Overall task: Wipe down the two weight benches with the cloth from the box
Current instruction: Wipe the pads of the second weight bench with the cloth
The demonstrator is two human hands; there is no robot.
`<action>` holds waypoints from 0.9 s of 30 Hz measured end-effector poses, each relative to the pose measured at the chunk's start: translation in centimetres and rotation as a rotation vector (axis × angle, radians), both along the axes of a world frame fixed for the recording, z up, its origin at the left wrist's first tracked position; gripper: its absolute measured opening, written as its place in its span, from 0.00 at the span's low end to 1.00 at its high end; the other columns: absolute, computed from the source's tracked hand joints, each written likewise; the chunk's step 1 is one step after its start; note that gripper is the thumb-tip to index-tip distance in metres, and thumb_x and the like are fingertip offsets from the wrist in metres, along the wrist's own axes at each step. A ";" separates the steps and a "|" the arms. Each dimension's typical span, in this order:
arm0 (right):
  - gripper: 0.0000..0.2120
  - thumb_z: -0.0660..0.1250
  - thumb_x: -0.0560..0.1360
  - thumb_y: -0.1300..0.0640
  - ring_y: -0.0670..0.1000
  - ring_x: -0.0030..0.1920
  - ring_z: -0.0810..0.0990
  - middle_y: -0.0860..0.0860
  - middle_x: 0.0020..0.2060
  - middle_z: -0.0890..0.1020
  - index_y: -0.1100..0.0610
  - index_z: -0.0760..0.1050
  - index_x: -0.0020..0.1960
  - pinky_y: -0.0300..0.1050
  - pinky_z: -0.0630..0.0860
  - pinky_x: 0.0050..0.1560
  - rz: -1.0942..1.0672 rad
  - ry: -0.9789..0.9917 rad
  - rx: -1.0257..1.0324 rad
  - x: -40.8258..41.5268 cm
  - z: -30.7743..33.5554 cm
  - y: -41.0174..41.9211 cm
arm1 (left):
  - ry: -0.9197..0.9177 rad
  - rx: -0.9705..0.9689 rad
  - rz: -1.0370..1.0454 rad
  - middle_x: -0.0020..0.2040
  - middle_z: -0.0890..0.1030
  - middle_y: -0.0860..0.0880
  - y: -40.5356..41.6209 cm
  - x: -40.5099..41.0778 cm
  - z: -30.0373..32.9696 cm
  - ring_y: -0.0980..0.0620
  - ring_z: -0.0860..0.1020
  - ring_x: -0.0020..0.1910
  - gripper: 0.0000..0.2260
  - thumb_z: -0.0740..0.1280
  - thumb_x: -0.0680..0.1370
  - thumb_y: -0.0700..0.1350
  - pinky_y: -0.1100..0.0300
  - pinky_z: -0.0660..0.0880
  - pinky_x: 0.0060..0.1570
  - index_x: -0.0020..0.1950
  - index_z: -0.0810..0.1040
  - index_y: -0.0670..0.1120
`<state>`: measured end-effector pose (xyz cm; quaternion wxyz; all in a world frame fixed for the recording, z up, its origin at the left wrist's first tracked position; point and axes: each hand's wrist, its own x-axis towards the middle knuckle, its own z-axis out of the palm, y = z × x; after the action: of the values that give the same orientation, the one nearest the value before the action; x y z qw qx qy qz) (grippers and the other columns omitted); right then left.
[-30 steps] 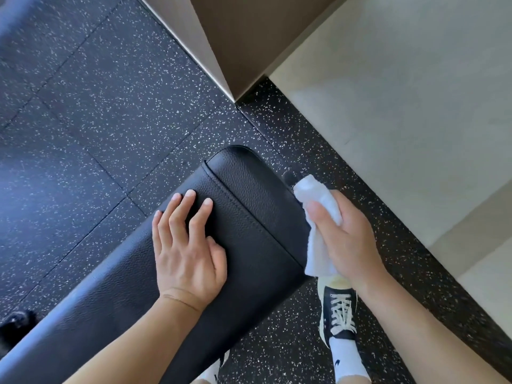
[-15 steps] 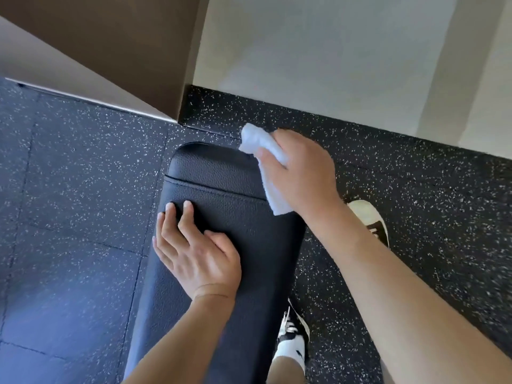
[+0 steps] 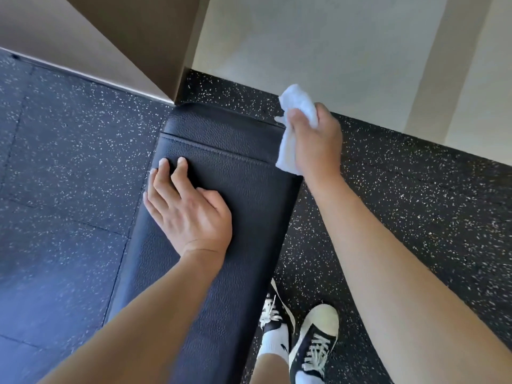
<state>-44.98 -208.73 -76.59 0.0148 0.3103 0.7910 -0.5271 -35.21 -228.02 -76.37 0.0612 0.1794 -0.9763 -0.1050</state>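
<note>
On the speckled floor [image 3: 69, 167], black bench [image 3: 235, 206]: left hand [image 3: 185, 212] flat, fingers straight, bracing the pad. Right hand [image 3: 315, 142] grips bunched cloth [image 3: 293, 128] at far right corner. Suggest long overlapping strokes, edges included.

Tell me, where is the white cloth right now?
In the head view, the white cloth is bunched in the right hand, at the far right corner of the black bench, near the wall.

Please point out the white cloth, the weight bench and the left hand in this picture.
white cloth [image 3: 297, 102], head view, bunched upper part.
weight bench [image 3: 243, 195], head view, bare top pad.
left hand [image 3: 191, 214], head view, back of hand.
</note>
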 end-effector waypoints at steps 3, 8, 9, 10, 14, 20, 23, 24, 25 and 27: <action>0.07 0.66 0.79 0.49 0.41 0.36 0.77 0.40 0.35 0.79 0.48 0.73 0.42 0.39 0.72 0.38 -0.052 0.072 0.006 3.1 0.1 -0.7 | 0.019 -0.004 0.015 0.77 0.69 0.41 0.1 0.0 0.0 0.37 0.66 0.78 0.25 0.59 0.77 0.44 0.39 0.58 0.79 0.76 0.71 0.43; 0.04 0.64 0.82 0.47 0.46 0.41 0.81 0.41 0.41 0.82 0.45 0.69 0.52 0.53 0.79 0.43 -0.186 0.105 -0.072 13.3 0.2 -4.1 | 0.051 -0.004 0.024 0.76 0.70 0.41 0.3 0.0 -0.1 0.36 0.68 0.76 0.25 0.59 0.77 0.44 0.39 0.60 0.78 0.75 0.73 0.44; 0.04 0.64 0.82 0.46 0.46 0.41 0.81 0.42 0.42 0.82 0.44 0.69 0.53 0.54 0.79 0.43 -0.193 0.116 -0.075 15.3 0.2 -5.2 | 0.056 -0.007 0.025 0.76 0.71 0.41 0.3 0.1 -0.1 0.35 0.68 0.75 0.25 0.59 0.77 0.44 0.39 0.61 0.77 0.74 0.73 0.44; 0.04 0.63 0.82 0.45 0.47 0.42 0.81 0.42 0.43 0.82 0.42 0.68 0.54 0.54 0.79 0.43 -0.198 0.128 -0.073 16.8 0.4 -6.2 | 0.061 -0.009 0.023 0.76 0.71 0.41 0.3 0.1 -0.2 0.36 0.69 0.75 0.25 0.59 0.77 0.43 0.40 0.61 0.77 0.74 0.73 0.44; 0.05 0.63 0.81 0.46 0.47 0.42 0.81 0.42 0.42 0.82 0.43 0.68 0.52 0.55 0.79 0.44 -0.254 0.143 -0.102 16.7 -0.4 -6.9 | 0.069 -0.010 0.020 0.76 0.71 0.42 0.1 0.0 -0.7 0.36 0.69 0.74 0.24 0.58 0.77 0.44 0.40 0.62 0.76 0.74 0.73 0.45; 0.07 0.63 0.80 0.48 0.44 0.38 0.79 0.42 0.38 0.80 0.51 0.71 0.51 0.53 0.80 0.46 -0.389 0.152 -0.139 10.0 -1.2 -4.0 | 0.062 0.008 0.021 0.75 0.71 0.43 0.1 0.0 -0.5 0.37 0.69 0.73 0.24 0.56 0.77 0.46 0.40 0.61 0.76 0.74 0.73 0.46; 0.06 0.64 0.80 0.48 0.45 0.40 0.80 0.43 0.39 0.80 0.50 0.70 0.52 0.53 0.79 0.46 -0.372 0.175 -0.094 13.0 -1.0 -5.5 | 0.050 0.016 0.021 0.75 0.70 0.43 -0.1 0.0 -0.4 0.37 0.68 0.74 0.25 0.54 0.77 0.47 0.41 0.60 0.76 0.74 0.72 0.47; 0.06 0.64 0.80 0.48 0.46 0.40 0.80 0.43 0.39 0.80 0.49 0.70 0.52 0.54 0.79 0.45 -0.357 0.173 -0.090 15.0 -0.8 -6.4 | 0.046 0.027 0.020 0.75 0.70 0.43 -0.2 0.0 -0.4 0.37 0.67 0.74 0.25 0.54 0.77 0.48 0.41 0.60 0.76 0.74 0.72 0.47; 0.05 0.63 0.80 0.48 0.48 0.41 0.80 0.44 0.39 0.80 0.48 0.69 0.51 0.55 0.79 0.45 -0.345 0.161 -0.094 17.1 -0.8 -7.3 | 0.040 0.037 0.022 0.75 0.70 0.43 -0.2 0.0 -0.3 0.37 0.67 0.75 0.25 0.54 0.77 0.47 0.42 0.59 0.77 0.74 0.72 0.47; 0.05 0.63 0.80 0.46 0.48 0.40 0.80 0.43 0.39 0.80 0.46 0.68 0.49 0.54 0.78 0.43 -0.333 0.120 -0.114 22.1 -0.7 -9.3 | 0.034 0.044 0.022 0.75 0.70 0.43 -0.2 0.2 -0.1 0.38 0.67 0.75 0.25 0.54 0.77 0.47 0.43 0.59 0.77 0.74 0.72 0.47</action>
<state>-22.92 -218.03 -77.33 -0.1022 0.4036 0.6971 -0.5837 -35.06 -228.21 -76.48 0.0749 0.1898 -0.9704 -0.1288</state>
